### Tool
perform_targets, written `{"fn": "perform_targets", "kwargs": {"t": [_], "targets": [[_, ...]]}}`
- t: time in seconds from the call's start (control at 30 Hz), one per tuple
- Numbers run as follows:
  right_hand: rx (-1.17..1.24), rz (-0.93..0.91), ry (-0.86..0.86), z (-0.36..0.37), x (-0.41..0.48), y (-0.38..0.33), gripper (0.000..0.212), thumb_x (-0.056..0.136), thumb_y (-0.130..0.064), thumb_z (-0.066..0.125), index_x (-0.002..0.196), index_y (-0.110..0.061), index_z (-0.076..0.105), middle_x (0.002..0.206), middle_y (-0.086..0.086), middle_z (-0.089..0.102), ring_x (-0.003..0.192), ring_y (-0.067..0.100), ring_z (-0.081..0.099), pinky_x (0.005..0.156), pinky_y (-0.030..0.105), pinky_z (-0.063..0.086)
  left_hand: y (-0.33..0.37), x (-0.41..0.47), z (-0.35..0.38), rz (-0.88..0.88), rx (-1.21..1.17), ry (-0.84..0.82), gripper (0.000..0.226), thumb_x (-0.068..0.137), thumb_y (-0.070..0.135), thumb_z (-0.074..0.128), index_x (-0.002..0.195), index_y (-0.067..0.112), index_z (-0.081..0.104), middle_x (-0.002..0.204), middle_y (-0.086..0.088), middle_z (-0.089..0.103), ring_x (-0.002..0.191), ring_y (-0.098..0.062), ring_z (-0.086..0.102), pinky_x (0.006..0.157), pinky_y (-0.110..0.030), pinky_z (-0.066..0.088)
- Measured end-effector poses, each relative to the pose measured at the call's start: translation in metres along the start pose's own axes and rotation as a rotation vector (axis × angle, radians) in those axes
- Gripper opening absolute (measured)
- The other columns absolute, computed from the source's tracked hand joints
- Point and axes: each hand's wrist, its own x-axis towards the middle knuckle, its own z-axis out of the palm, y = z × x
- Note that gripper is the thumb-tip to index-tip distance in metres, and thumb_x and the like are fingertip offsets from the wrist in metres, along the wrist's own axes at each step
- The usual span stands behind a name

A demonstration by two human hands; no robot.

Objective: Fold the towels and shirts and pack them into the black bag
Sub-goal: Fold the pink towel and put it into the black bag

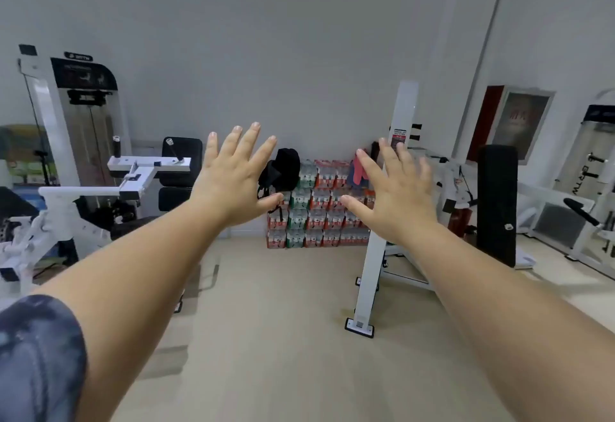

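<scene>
left hand, right hand raised, fingers spread, empty | bag sat on bottle packs at wall, left thumb partly covering it | pink cloth behind right fingers | white post stood before packs

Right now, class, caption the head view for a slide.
Empty left hand and right hand, fingers spread, held out toward a black bag on stacked drink cases.
</scene>
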Motion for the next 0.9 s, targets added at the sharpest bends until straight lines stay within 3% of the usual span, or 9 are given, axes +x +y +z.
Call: {"fn": "perform_targets", "kwargs": {"t": [0.2,0.4,0.6,0.9], "targets": [[-0.035,0.021,-0.07,0.103,0.067,-0.002,0.085,0.087,-0.084,0.021,0.158,-0.04,0.008,0.169,0.003,-0.003,0.155,0.029,-0.004,0.121,0.058,0.004,-0.015,0.059,0.114,-0.036,-0.035,-0.043,0.095,0.085,0.071,0.045,0.158,0.027,0.005,0.167,-0.009,0.004,0.152,-0.033,0.01,0.121,-0.059,0.011],[0.029,0.08,-0.197,0.215,0.168,-0.02,0.08,0.09,-0.077,0.034,0.157,-0.038,0.017,0.167,0.005,0.012,0.152,0.028,0.019,0.12,0.054,0.024,-0.048,0.146,0.238,-0.088,-0.149,-0.155,0.09,0.086,0.064,0.05,0.158,0.029,0.008,0.166,-0.008,0.006,0.151,-0.033,0.011,0.12,-0.061,0.012],[0.084,0.18,-0.278,0.309,0.255,-0.023,0.079,0.088,-0.076,0.041,0.155,-0.04,0.02,0.167,0.004,0.016,0.151,0.029,0.02,0.118,0.054,0.024,-0.079,0.236,0.335,-0.031,-0.205,-0.211,0.085,0.084,0.062,0.055,0.154,0.029,0.02,0.163,-0.008,0.019,0.147,-0.032,0.021,0.119,-0.058,0.02],[0.134,0.233,-0.4,0.481,0.365,0.027,0.083,0.085,-0.078,0.045,0.155,-0.041,0.018,0.167,0.006,0.012,0.152,0.032,0.016,0.118,0.058,0.022,-0.065,0.344,0.505,0.05,-0.217,-0.332,0.083,0.083,0.064,0.056,0.152,0.029,0.025,0.159,-0.006,0.029,0.142,-0.031,0.031,0.115,-0.054,0.029]]}}
